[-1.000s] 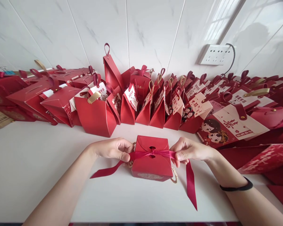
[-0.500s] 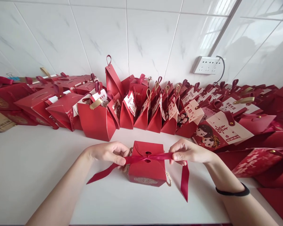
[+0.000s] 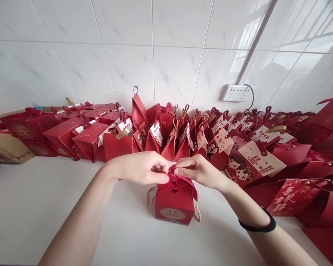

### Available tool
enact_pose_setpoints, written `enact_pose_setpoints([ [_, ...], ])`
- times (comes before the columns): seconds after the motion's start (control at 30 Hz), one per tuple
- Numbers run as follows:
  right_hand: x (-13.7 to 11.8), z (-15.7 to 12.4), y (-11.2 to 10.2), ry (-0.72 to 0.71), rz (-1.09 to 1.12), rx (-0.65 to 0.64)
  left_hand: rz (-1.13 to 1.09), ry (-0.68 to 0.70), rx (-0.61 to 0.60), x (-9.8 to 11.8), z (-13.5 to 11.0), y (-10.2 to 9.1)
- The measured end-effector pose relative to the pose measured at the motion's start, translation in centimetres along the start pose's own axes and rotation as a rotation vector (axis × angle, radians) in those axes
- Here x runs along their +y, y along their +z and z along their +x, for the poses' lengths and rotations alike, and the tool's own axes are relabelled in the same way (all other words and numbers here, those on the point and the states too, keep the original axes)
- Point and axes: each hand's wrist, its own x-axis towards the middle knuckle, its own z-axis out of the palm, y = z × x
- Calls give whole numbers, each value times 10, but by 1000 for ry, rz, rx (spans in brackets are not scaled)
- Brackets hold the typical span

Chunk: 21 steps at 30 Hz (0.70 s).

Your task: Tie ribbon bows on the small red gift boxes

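Observation:
A small red gift box (image 3: 172,204) with a gold emblem and rope handles stands on the white counter (image 3: 39,210) in front of me. A red ribbon (image 3: 174,178) is gathered on top of the box. My left hand (image 3: 140,168) pinches the ribbon from the left, fingers closed. My right hand (image 3: 198,170) pinches it from the right, fingertips nearly touching the left hand's. A black band (image 3: 259,225) circles my right wrist.
Several red gift bags (image 3: 166,136) and boxes with tags stand in a row along the tiled wall. Flat red bags (image 3: 302,192) pile up at the right. A brown cardboard piece (image 3: 8,147) lies at the far left. A white socket (image 3: 235,93) is on the wall.
Both hands have come together over the box top, drawing the ribbon ends in from the sides. The ribbon tails no longer hang out left and right. The view tilted upward.

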Motion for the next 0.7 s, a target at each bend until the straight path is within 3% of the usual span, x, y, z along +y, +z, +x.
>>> enact_pose_setpoints([
  [0.13,-1,14,1,14,-107,-28,200,-40,132,14,-1,1],
  [0.3,8,10,11,12,-114,12,299,0,233,5,-4,5],
  [0.47,17,-1,23,-4,-108,158,320,7,222,-1,-6,6],
  [0.7,21,-3,31,-29,-160,219,296,121,318,-1,-5,10],
])
